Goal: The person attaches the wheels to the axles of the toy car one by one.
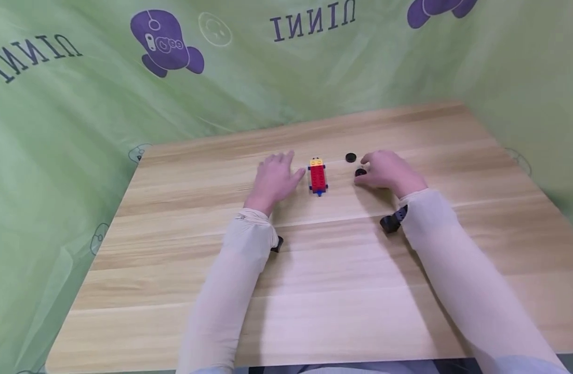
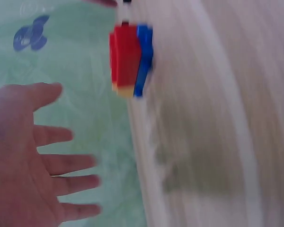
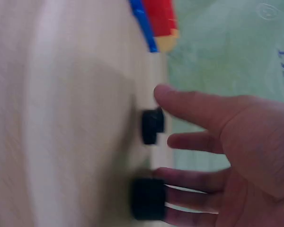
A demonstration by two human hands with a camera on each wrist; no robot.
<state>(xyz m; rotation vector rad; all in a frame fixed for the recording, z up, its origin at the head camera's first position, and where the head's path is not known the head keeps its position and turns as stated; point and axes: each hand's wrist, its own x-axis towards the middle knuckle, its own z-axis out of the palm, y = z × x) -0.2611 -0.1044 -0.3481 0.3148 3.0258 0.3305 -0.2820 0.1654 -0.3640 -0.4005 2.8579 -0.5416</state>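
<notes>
Toy (image 1: 317, 177): we see red and yellow studded bricks with blue parts, lying between the two hands, just off the left thumb and farther from the right fingers.
Left hand (image 1: 274, 176): open and holding nothing, its fingers spread and thumb pointing toward the toy, with a gap between them.
Right hand (image 1: 388, 169): thumb and fingers apart, around the near wheel; we cannot tell whether they touch it.
Near wheel (image 1: 360, 172): black, between the right thumb and forefinger, to the right of the toy.
Far wheel (image 1: 350, 157): black, just beyond the right fingertips and slightly toward the left hand.
Worktop (image 1: 323, 285): pale wood grain, running beneath both hands and carrying the toy and wheels.
Curtain (image 1: 104, 104): green with purple figures, behind the worktop, beyond both hands as we look.
</notes>
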